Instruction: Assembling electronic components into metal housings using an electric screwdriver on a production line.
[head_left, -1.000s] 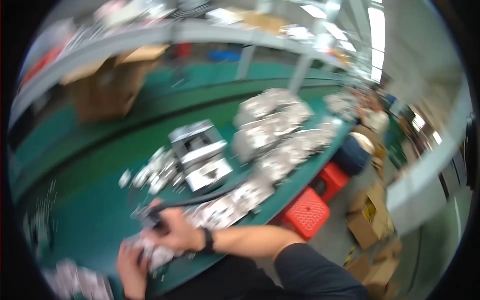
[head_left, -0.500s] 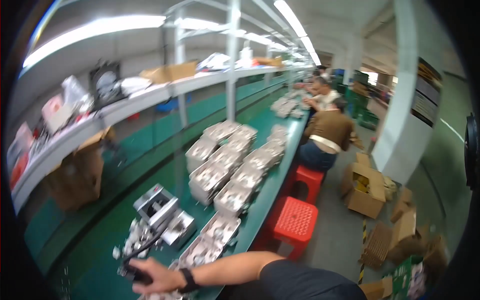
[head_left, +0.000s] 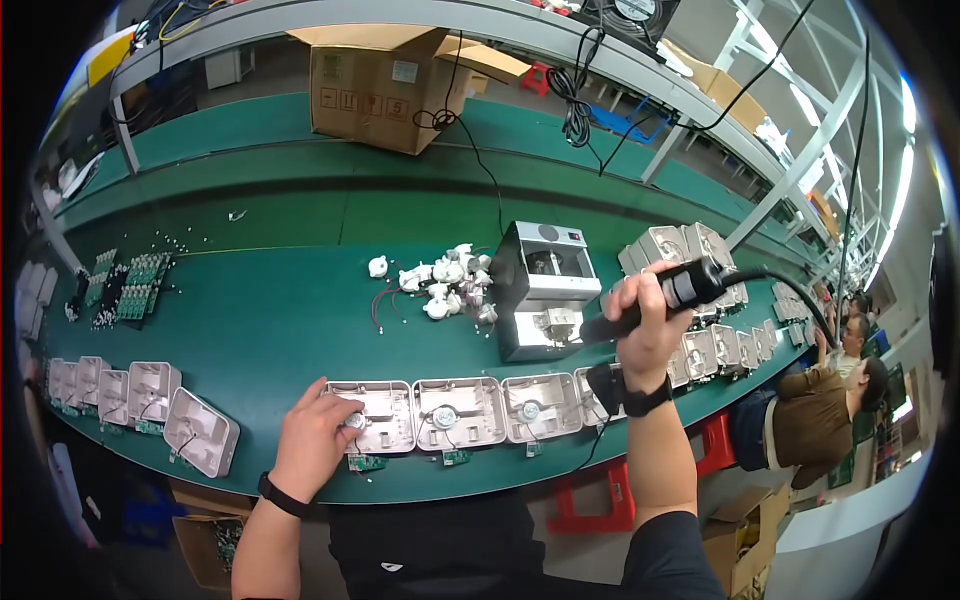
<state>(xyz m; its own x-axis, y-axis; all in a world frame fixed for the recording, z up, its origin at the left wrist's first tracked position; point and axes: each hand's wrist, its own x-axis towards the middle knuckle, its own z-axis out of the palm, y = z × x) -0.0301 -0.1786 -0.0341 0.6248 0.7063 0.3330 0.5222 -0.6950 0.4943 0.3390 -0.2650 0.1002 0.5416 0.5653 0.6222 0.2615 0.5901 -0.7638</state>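
My right hand (head_left: 650, 325) is wrapped round a black electric screwdriver (head_left: 692, 287), raised above the bench beside a grey machine (head_left: 550, 285). The tool lies nearly level, its thick cable running off to the right. My left hand (head_left: 312, 440) is at the leftmost housing of the front row, a pale open plastic box (head_left: 388, 418). Its fingertips close on a small round silver part (head_left: 355, 421) inside that box. Further housings (head_left: 460, 425) continue the row to the right, with round silver parts inside and green circuit boards hanging at their front edges.
White motor-like parts with wires (head_left: 450, 280) are heaped left of the machine. More housings (head_left: 152, 390) stand at the left, with circuit boards (head_left: 143, 285) behind. Stacked housings (head_left: 665, 245) and co-workers (head_left: 815, 410) are on the right. A cardboard box (head_left: 375, 85) sits beyond the bench.
The view has swung from along the line to face the bench. My left hand has come into view at the leftmost front housing. My right hand still grips the screwdriver.
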